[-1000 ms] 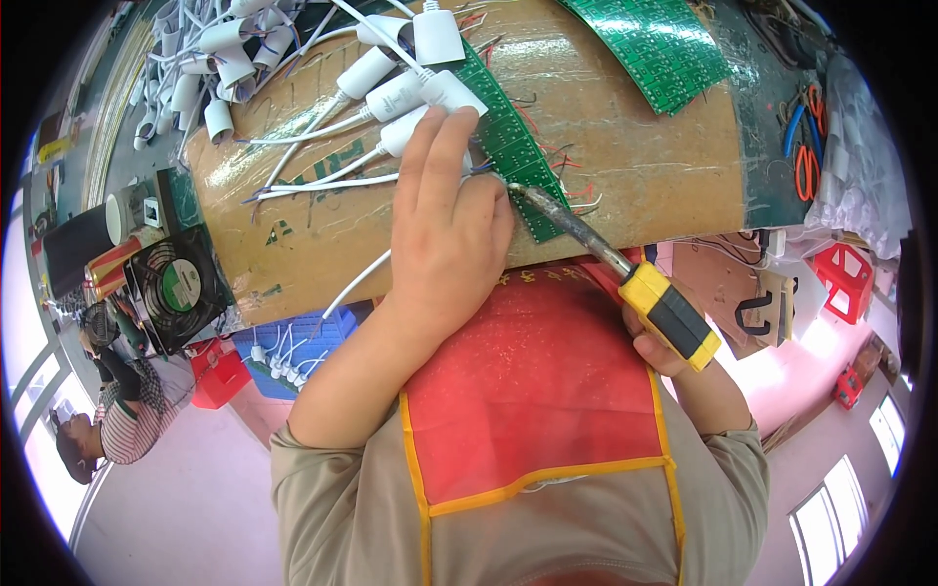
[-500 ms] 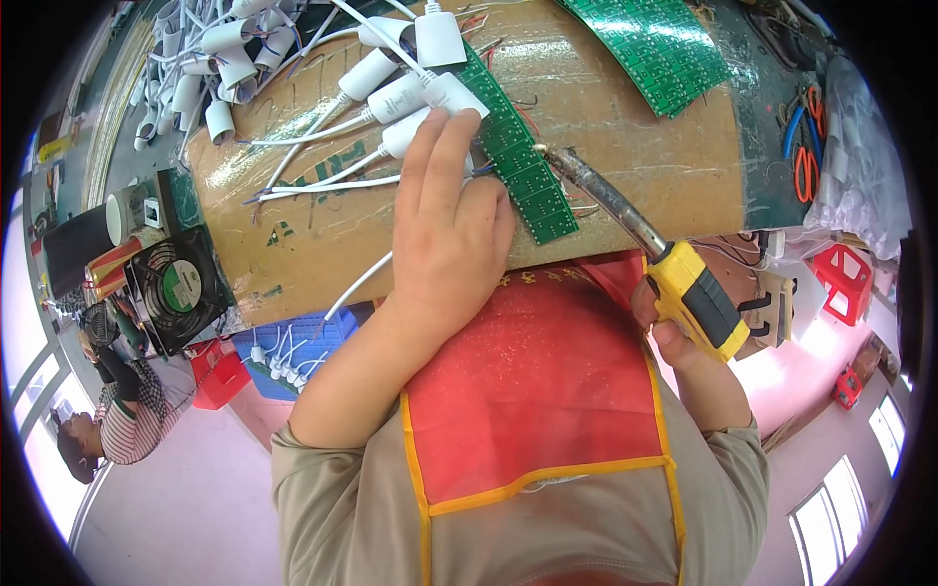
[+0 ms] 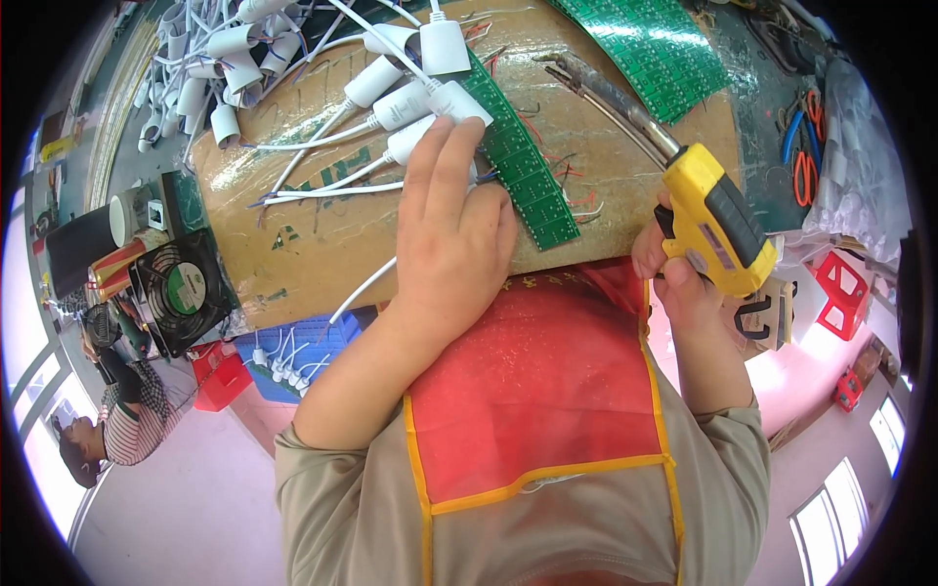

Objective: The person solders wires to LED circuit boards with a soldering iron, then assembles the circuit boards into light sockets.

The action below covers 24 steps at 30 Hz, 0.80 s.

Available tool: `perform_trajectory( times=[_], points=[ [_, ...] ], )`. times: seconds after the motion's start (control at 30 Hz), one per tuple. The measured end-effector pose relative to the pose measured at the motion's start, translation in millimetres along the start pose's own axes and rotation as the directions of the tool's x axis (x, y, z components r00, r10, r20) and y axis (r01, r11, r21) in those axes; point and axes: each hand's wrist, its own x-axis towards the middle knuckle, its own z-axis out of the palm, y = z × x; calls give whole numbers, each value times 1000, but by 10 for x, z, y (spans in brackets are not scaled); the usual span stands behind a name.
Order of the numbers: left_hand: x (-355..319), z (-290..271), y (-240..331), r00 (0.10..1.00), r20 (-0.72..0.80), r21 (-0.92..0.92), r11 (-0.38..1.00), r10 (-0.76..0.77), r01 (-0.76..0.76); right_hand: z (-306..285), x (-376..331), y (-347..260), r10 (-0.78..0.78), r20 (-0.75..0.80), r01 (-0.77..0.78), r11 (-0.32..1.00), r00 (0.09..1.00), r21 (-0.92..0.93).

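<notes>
My left hand (image 3: 454, 230) is closed over a white cable (image 3: 363, 290), whose tail comes out beside the wrist. Its two longest fingertips rest on a white cylindrical housing (image 3: 459, 105), and thin wire ends lie by the bent index finger and thumb. Beside those fingers runs a narrow green circuit board strip (image 3: 523, 171), with red, white and dark wires along its right side. My right hand (image 3: 674, 269) grips a yellow-and-black soldering gun (image 3: 718, 220) by its handle. The gun's darkened tip is raised apart from the strip, up and to the right.
More white housings (image 3: 399, 105) with cables lie left of the strip, and a heap of them (image 3: 239, 68) is at the far left. Green circuit board panels (image 3: 650, 59) lie at the back. Pliers (image 3: 803, 146) are at right, a black fan (image 3: 183, 291) at left. Another person (image 3: 132, 420) sits left.
The soldering gun has lifted off the strip's edge, its tip moving up and away, and my right hand has risen with it. My left hand stays nearly in place.
</notes>
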Motion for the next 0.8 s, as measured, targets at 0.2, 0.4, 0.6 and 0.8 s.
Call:
perform_trajectory(
  times=[0.2,0.4,0.6,0.8],
  points=[
    [8,-1,-7,1000,1,-15,1000,24,-24,19,66,-17,22,-8,-22,999,1000,37],
    [18,-2,-11,1000,-3,-5,1000,24,-24,13,85,-27,18,0,-18,998,1000,57],
    [20,-84,10,1000,23,21,1000,14,-15,-8,80,6,16,3,-16,997,1000,82],
    [-207,-378,-68,997,77,86,996,-2,-5,-29,90,7,19,-3,-19,993,1000,113]
  ],
)
